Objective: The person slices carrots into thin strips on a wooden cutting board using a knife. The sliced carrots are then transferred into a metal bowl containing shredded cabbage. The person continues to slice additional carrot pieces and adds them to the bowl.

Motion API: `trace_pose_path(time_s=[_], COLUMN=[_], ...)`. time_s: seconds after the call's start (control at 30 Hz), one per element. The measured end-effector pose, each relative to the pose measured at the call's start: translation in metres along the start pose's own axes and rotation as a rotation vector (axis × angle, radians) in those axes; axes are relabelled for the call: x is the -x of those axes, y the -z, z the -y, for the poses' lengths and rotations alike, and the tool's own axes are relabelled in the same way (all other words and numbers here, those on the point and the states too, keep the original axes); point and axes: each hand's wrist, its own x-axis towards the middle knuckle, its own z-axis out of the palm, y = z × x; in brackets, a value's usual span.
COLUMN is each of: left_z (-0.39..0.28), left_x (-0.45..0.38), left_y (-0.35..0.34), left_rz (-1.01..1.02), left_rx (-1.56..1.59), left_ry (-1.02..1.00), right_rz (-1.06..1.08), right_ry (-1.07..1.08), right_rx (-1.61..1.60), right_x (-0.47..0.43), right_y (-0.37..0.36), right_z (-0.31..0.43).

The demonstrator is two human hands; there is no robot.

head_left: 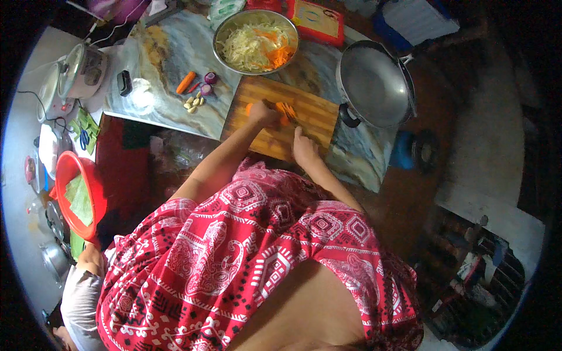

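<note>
On a wooden cutting board [268, 145] my left hand [264, 115] presses on a piece of carrot, part of which shows at its left. My right hand [304, 145] grips a knife [290, 117], whose blade is mostly hard to see beside the cut carrot strips [285, 109]. Behind the board stands a metal bowl [218, 57] with shredded cabbage [246, 44] and carrot shreds [280, 57]. Left of the board lie a whole carrot [186, 82], peeled garlic cloves [192, 105], a red chili [193, 87] and purple onion pieces [210, 78].
A wok [375, 83] stands at the right of the marble-patterned table [175, 118]. A small black object [124, 83] lies at its left. Another person at the left holds a red basin [97, 197] with leaf pieces. A rice cooker [83, 72] and other kitchenware stand behind it.
</note>
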Motion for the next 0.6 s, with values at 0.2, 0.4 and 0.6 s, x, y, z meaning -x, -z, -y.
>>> trace_pose_path(time_s=[0.2,0.4,0.6], left_z=[0.019,0.0,-0.004], left_x=[-0.014,0.001,0.005], left_y=[-0.002,0.004,0.006], left_rz=[0.036,0.028,0.054], left_rx=[0.143,0.013,0.061], left_ry=[-0.043,0.01,0.008], right_rz=[-0.074,-0.142,-0.244], right_ry=[0.012,0.07,0.14], right_rx=[-0.062,-0.07,-0.074], right_x=[-0.008,0.002,-0.005], right_y=[0.014,0.022,0.014], right_z=[0.007,0.015,0.01])
